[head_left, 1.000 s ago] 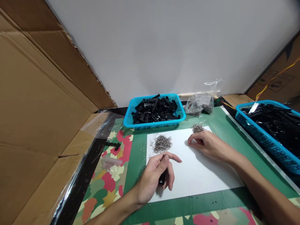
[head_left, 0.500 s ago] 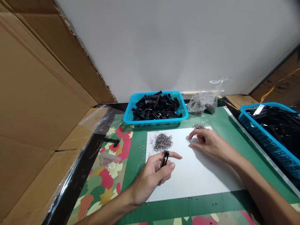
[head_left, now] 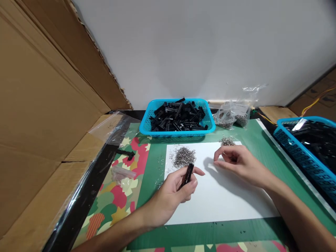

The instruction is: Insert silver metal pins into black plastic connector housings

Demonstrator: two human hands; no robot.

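Note:
My left hand (head_left: 174,194) is closed around a slim black plastic piece (head_left: 188,175), held tilted upward between thumb and fingers, with the index finger stretched out past it. Over the right part of the white paper (head_left: 210,206), my right hand (head_left: 240,164) has its thumb and index finger brought together in a pinch; anything between the tips is too small to make out. Just beyond the left hand lies a pile of tiny metal wire pieces (head_left: 184,156). A smaller pile of similar metal pieces (head_left: 227,141) sits behind the right hand.
A blue basket (head_left: 177,134) of black plastic pieces stands at the back, another blue basket (head_left: 291,134) at the right. Clear bags (head_left: 241,119) of metal pieces lean near the wall. A loose black part (head_left: 126,153) and a small plastic bag (head_left: 123,173) lie left. Cardboard (head_left: 34,105) walls the left side.
The black piece in my left hand has turned, showing more of its length. My right hand has shifted slightly right and its thumb and index finger have come closer together. The view has moved slightly.

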